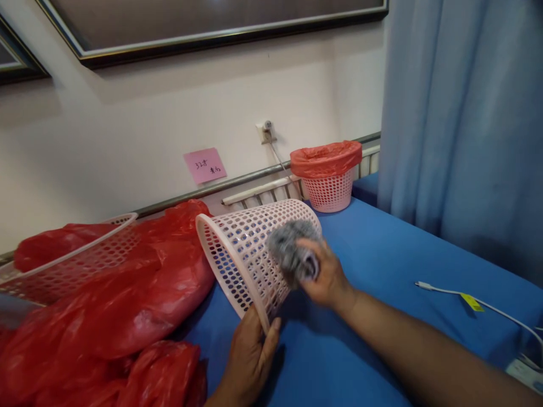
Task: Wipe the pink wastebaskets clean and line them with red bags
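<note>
A pale pink perforated plastic basket (250, 226) lies tilted on its side over the blue surface, its open mouth facing left. My left hand (250, 356) pinches the basket's rim at the lower edge, thumb outside. In my right hand (326, 277) is a bunched grey fluffy cloth (292, 249), pressed against the basket's outer wall. Slight blur softens the cloth's outline. Red plastic bags (127, 299) are heaped left of the basket, close to its rim.
Behind stands a small pink basket (328, 192) lined with a red bag. Another pink basket (76, 254) sits at far left. A white cable (445, 291) with a yellow tag crosses the blue bed (382, 254) at right. A blue curtain (458, 113) hangs beyond.
</note>
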{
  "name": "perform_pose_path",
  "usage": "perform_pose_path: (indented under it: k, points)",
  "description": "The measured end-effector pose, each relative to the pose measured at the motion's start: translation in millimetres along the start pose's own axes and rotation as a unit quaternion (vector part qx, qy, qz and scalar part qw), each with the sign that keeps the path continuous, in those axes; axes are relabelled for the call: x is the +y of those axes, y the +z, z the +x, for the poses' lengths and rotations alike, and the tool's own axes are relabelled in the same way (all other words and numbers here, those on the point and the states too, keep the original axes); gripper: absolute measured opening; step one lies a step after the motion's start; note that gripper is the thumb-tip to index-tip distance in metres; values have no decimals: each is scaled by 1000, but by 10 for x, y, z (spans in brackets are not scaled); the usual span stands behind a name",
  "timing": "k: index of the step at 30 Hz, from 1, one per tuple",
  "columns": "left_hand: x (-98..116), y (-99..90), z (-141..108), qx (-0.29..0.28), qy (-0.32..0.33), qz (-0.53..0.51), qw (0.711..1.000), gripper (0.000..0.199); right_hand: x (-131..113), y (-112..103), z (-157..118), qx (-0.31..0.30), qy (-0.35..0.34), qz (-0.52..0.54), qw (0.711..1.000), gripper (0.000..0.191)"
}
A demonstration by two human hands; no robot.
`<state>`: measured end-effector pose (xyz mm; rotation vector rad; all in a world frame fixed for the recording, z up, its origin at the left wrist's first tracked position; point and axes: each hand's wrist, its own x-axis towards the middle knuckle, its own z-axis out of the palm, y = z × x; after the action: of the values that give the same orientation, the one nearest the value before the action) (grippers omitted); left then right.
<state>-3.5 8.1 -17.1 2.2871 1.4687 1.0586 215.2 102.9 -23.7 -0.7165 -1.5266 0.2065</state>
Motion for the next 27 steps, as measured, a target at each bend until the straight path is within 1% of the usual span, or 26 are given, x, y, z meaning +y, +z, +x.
perform_pose_path:
  k: [1,3,4,5,6,7,8,9,10,11,12,13,14,15,16,17,18,19,20,21,22,23,24,25,26,27]
  points:
    - [7,3,8,-2,-3,8,1000,47,180,-31,94,34,91,-34,995,54]
    - [19,18,19,-15,5,20,1000,47,517,-95,269,82,255,-80,960,50]
    - [23,28,23,-23,11,25,999,45,642,-120,335,91,303,-89,944,49]
    - [27,38,26,-31,15,29,999,42,723,-134,377,95,332,-94,934,47]
    - [29,46,29,-38,14,32,999,38,750,-134,394,95,344,-93,930,47]
    - [31,52,34,-43,12,35,998,36,720,-120,384,95,343,-89,930,47]
    - [31,55,39,-44,6,37,998,36,637,-97,346,91,327,-81,937,47]
    - [30,55,45,-43,1,38,998,38,507,-67,286,80,293,-65,951,48]
    - [29,51,52,-40,-4,39,998,40,344,-38,207,63,244,-44,967,50]
    - [28,45,58,-38,-8,39,998,41,164,-13,118,35,160,-12,986,53]
    - [28,38,63,-38,-11,36,999,40,-14,3,29,-1,58,22,998,56]
    - [30,30,66,-41,-14,32,999,37,-171,11,-52,-33,-34,50,998,61]
    - [33,23,69,-45,-17,25,999,32,-290,12,-115,-55,-107,69,990,65]
    - [37,18,71,-49,-20,18,998,27,-359,8,-152,-71,-150,79,983,67]
    - [39,14,73,-52,-21,12,998,24,-371,3,-159,-77,-160,78,981,68]
    - [38,12,76,-54,-23,8,998,23,-327,-3,-136,-73,-136,65,986,67]
    - [32,12,80,-55,-24,10,998,24,-233,-10,-84,-59,-82,43,994,65]
    - [18,13,85,-59,-25,15,998,26,-102,-18,-11,-35,-7,16,999,62]
    - [-3,16,91,-66,-25,25,997,27,46,-30,74,-6,79,-11,997,59]
    - [-30,20,98,-76,-25,36,996,26,192,-45,161,25,160,-34,986,55]
    - [-63,25,107,-87,-24,47,995,25,315,-63,240,48,222,-47,973,51]
    - [-97,32,118,-99,-23,58,993,23,399,-83,302,68,263,-52,961,48]
    - [-128,39,129,-109,-24,67,991,23,434,-101,339,84,278,-49,956,46]
    - [-154,47,140,-118,-27,74,990,24,416,-116,349,94,267,-39,958,46]
    - [-172,54,151,-123,-34,74,989,27,350,-126,331,98,231,-26,968,48]
    - [-179,61,159,-124,-43,67,989,31,245,-130,290,91,175,-10,980,50]
